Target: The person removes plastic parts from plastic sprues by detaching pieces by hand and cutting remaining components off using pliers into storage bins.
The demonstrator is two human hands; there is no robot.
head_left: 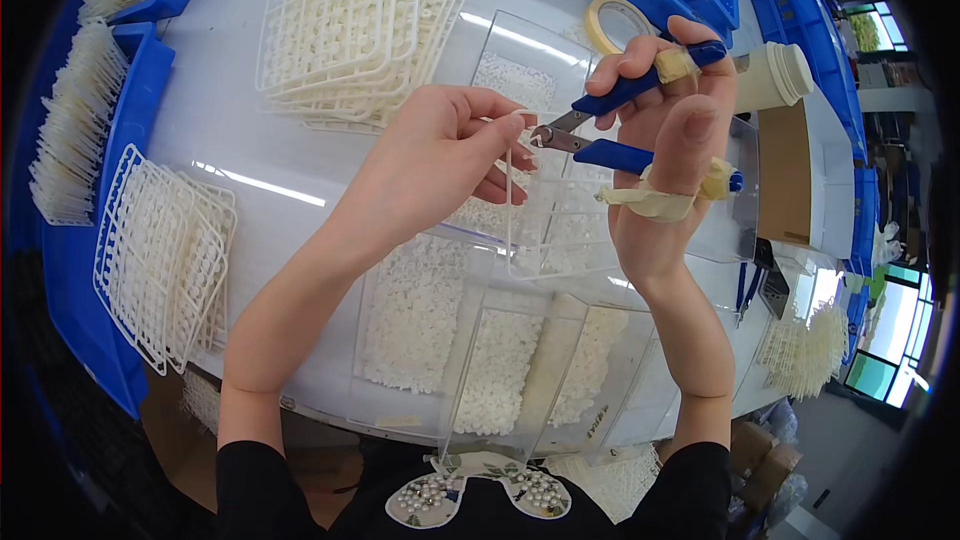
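Near the middle, my left hand [430,155] pinches the edge of a thin white plastic sprue frame [511,205] between thumb and fingers. The frame hangs upright over the clear trays, its far side hard to make out. In my right hand [688,125] lies a pair of nippers [605,154] with blue handles. Yellowish tape wraps the handle ends, and another strip circles my right thumb. Their handles are spread, and the metal jaws point left, right beside the frame's upper corner and my left fingertips. Whether the jaws touch the plastic I cannot tell.
Clear trays [450,335] of small white parts stand below my hands. White sprue frames [350,30] are stacked at the back, with more [165,260] at left. Blue bins [140,120] line the edges. A tape roll [598,25], a white cup [785,75] and a cardboard box [783,175] stand right.
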